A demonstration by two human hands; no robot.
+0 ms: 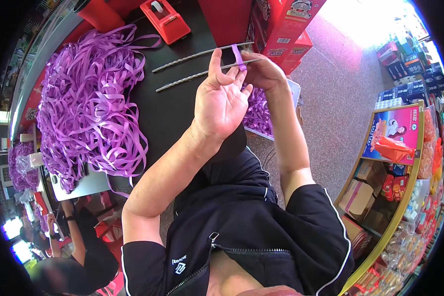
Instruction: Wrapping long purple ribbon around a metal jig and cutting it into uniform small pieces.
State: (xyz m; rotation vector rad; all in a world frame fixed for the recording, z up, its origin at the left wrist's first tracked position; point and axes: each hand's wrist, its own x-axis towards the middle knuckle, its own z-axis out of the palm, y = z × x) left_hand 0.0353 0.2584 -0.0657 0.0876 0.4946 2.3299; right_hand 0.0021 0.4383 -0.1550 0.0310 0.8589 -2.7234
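Two thin twisted metal rods extend over the dark table, roughly side by side. Near their right ends a short purple ribbon loops across both. My left hand is palm up below the rods, thumb raised and other fingers stretched toward the ribbon. My right hand curls in from the right beside the rod ends and ribbon. Its fingertips are partly hidden, so what they pinch is unclear. A large tangled heap of purple ribbon covers the left part of the table.
A red tape dispenser and a red cylindrical container stand at the back. Red cartons stack behind my right hand. More ribbon fills a white bin beside my right forearm. Wooden-framed shelves hold goods at right. Another person sits lower left.
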